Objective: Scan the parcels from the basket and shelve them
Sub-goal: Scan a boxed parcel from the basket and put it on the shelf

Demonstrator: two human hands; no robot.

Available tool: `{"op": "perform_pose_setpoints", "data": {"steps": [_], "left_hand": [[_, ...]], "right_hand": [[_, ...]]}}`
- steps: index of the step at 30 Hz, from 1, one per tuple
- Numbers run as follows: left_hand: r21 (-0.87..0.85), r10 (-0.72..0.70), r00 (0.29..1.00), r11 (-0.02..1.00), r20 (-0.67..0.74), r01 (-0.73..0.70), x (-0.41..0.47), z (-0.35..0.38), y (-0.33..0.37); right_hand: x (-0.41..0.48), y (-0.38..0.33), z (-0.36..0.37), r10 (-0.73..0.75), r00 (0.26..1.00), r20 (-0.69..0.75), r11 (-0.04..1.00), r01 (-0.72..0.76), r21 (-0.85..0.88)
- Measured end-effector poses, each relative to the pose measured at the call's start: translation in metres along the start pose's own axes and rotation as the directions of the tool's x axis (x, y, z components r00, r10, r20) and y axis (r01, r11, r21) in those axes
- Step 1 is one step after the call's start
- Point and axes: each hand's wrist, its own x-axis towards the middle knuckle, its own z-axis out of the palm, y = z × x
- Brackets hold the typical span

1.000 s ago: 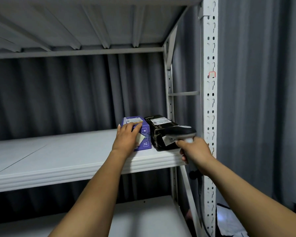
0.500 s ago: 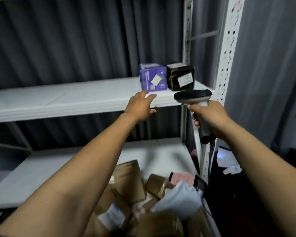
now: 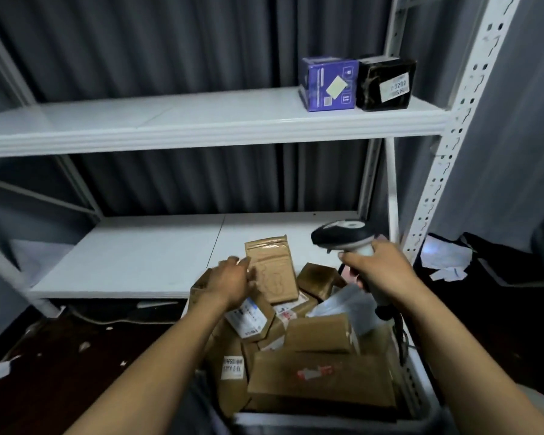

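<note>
Left grip [image 3: 233,281] has dropped from purple box [image 3: 327,84] well above, now at upright parcel [image 3: 272,268], hold unclear | right grip [image 3: 377,271] clasps scanner [image 3: 343,237] | next parcel likely starting.

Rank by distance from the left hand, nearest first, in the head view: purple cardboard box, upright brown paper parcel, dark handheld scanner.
1. Upright brown paper parcel, beside the left hand.
2. Dark handheld scanner, to the right.
3. Purple cardboard box, upper shelf.

Basket [image 3: 423,406] in front of me, parcels [image 3: 321,372] piled in it; lower shelf [image 3: 139,255] behind, upper shelf [image 3: 201,120] above. L box [image 3: 327,84], R box [image 3: 385,83] side by side at upper shelf's R end. My L hand [image 3: 230,284] at upright parcel [image 3: 275,271], back of pile; my R hand [image 3: 377,271] w/ scanner [image 3: 343,235] to its R.
</note>
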Motion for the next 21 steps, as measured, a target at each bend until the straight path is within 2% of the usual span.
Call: {"op": "perform_pose_setpoints", "data": {"steps": [5, 9, 13, 16, 19, 21], "left_hand": [[-0.087, -0.174, 0.978, 0.979, 0.113, 0.185, -0.005, 0.025, -0.027], [-0.374, -0.213, 0.967, 0.893, 0.143, 0.252, -0.010, 0.032, -0.026], [-0.651, -0.295, 0.952, 0.706, 0.086, 0.278, -0.021, 0.032, -0.020], [-0.774, -0.327, 0.943, 0.579, 0.065, 0.255, -0.034, 0.021, -0.009], [-0.887, -0.336, 0.942, 0.429, 0.018, 0.170, -0.049, 0.007, 0.007], [-0.956, -0.332, 0.943, 0.264, 0.032, 0.125, -0.059, -0.001, 0.020]], "right_hand": [[0.005, 0.018, 0.026, 0.055, 0.998, 0.044, 0.998, -0.055, 0.003], [0.002, 0.021, 0.037, 0.054, 0.996, 0.066, 0.998, -0.055, 0.010], [0.000, 0.026, 0.036, 0.045, 0.998, 0.048, 0.999, -0.045, -0.002], [-0.003, 0.030, 0.031, 0.038, 0.999, 0.009, 0.999, -0.038, 0.030], [-0.009, 0.029, 0.026, 0.056, 0.998, -0.014, 0.985, -0.052, 0.167], [-0.017, 0.024, 0.024, 0.081, 0.997, -0.016, 0.959, -0.073, 0.272]]}}
